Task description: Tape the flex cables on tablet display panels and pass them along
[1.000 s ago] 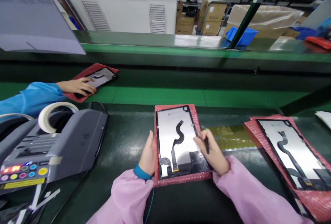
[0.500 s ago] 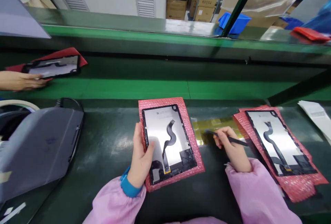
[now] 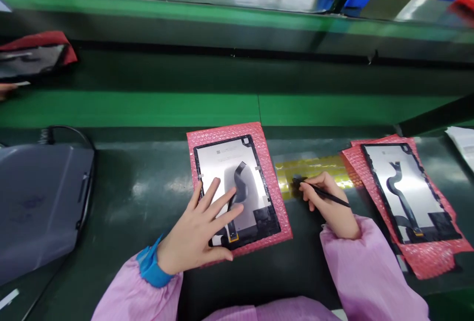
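My left hand lies spread over the back of a tablet screen panel, fingers apart. That panel has a silvery back, a black rim and a curved black flex cable; it rests on a red bubble-wrap sheet. Pinched in my right hand is a slim black stick-like tool. Its tip is at a clear sheet of yellow tape strips, beside a small dark patch; whether they touch I cannot tell. A second screen panel lies on red bubble wrap to the right.
A grey machine with a cable stands at the left. Beyond the bench runs a green ledge, with another person's fingers near a wrapped panel. White papers lie far right; a dark post slants there.
My left hand has let go of the panel's left edge and spread across its back. The tool tip stays by the yellow tape. The view has tilted down and shifted.
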### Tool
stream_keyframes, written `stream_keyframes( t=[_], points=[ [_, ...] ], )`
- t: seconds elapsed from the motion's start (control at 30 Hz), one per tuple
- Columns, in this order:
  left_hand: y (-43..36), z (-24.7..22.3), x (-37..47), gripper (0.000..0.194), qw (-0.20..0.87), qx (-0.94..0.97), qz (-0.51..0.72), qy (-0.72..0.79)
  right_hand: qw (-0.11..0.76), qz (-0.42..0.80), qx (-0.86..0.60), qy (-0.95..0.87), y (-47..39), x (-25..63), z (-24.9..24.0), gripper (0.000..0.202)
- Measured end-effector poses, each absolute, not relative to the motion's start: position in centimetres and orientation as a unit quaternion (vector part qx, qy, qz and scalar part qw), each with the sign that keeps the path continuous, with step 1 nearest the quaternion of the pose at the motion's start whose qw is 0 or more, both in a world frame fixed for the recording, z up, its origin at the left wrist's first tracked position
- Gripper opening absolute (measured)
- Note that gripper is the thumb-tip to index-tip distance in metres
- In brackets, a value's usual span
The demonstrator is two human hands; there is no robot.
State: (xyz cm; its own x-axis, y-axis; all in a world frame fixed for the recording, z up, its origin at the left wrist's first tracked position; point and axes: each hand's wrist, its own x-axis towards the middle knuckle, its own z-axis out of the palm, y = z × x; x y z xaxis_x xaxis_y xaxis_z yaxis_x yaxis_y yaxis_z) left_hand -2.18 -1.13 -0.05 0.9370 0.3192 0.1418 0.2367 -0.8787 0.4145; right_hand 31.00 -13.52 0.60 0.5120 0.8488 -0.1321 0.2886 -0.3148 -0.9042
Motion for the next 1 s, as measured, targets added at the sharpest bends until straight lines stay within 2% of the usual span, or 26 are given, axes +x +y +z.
stream_keyframes(
  t=[0.13, 0.33, 0.67, 0.87, 1.0],
  points=[
    [-1.2, -0.1, -1.9, 0.095, 0.180, 0.968, 0.107, 0.140, 0.449, 0.320, -0.746, -0.372, -13.4, 30.9, 0.6, 0.036],
    [-1.3, -0.1, -1.7, 0.089, 0.206, 0.961, 0.100, 0.156, 0.468, 0.292, -0.749, -0.367, -13.7, 30.7, 0.9, 0.037],
    [-1.7, -0.2, -1.3, 0.095, 0.182, 0.965, 0.108, 0.156, 0.442, 0.335, -0.739, -0.382, -13.2, 30.8, 1.4, 0.037],
    [-1.6, -0.1, -1.3, 0.095, 0.205, 0.960, 0.088, 0.170, 0.497, 0.293, -0.728, -0.371, -13.6, 30.4, 0.9, 0.035],
    [-1.6, -0.1, -1.3, 0.093, 0.204, 0.961, 0.071, 0.175, 0.465, 0.307, -0.741, -0.376, -13.6, 30.4, 1.4, 0.036]
  ],
)
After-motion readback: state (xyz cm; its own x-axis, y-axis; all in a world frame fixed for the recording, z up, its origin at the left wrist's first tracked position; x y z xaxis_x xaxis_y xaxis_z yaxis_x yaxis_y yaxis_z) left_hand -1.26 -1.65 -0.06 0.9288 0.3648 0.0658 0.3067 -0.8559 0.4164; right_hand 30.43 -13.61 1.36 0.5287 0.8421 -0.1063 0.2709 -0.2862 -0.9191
